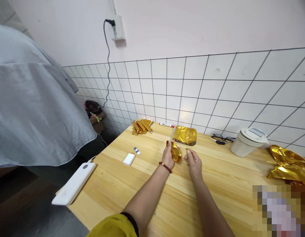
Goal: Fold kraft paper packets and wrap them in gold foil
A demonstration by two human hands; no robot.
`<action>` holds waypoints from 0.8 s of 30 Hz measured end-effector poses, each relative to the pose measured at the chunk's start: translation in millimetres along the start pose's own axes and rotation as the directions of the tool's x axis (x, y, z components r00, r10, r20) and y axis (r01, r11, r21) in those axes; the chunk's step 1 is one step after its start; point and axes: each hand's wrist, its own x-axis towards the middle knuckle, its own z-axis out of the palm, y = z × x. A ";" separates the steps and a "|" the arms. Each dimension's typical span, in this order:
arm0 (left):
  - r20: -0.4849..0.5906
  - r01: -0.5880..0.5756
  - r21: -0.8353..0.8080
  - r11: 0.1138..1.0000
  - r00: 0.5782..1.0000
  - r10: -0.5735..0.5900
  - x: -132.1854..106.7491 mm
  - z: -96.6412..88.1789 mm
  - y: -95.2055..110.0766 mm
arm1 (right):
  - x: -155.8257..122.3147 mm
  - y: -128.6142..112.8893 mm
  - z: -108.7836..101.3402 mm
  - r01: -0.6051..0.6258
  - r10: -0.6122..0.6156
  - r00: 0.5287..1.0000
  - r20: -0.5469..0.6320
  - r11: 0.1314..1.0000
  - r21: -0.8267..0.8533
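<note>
Foil (176,154) is lying in the left hand (168,158), whose fingers are wrapping it, while the fingers of the right hand (194,163) are hovering, curled, just beside it at three o'clock; I cannot tell whether they are holding anything. Outward on the table (113,191), sheets (185,135) are lying at one o'clock, a marker (166,125) at eleven, strips (142,126) at ten, a charger (129,159) at nine; a cup (243,145) is standing at three.

Pale wooden surface (139,187), far edge lined
Along it from the left corner: gold strips (142,126), marker (165,124), flat foil (185,135), glasses (217,136), lidded cup (244,144), crumpled foil (289,171). Left edge: long white device (75,184); inward, white charger (129,159), small blue-and-white item (137,151).
</note>
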 end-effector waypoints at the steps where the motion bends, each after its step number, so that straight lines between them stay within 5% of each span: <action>1: -0.003 -0.007 0.001 1.000 1.000 0.007 0.8 -0.5 -0.3 | -1.2 -0.5 1.2 0.013 -0.012 0.998 0.055 1.000 -0.027; 7: 0.014 0.132 -0.052 0.990 0.991 -0.131 0.0 -1.6 3.7 | -6.9 2.5 2.7 0.104 -0.037 0.950 0.311 0.974 -0.201; 14: 0.096 0.069 -0.119 0.990 0.994 -0.058 -11.3 7.0 10.4 | -3.3 0.7 1.4 0.004 0.034 0.978 0.204 0.984 -0.181; 20: -0.004 0.097 -0.095 0.991 0.995 -0.098 -20.5 6.5 11.2 | -19.3 3.0 11.3 0.018 -0.005 0.997 0.074 0.984 -0.178; 24: -0.096 0.121 -0.057 0.991 0.987 -0.127 -27.0 -5.2 15.1 | -27.8 -7.6 -21.5 -0.016 0.017 1.000 0.013 0.994 -0.105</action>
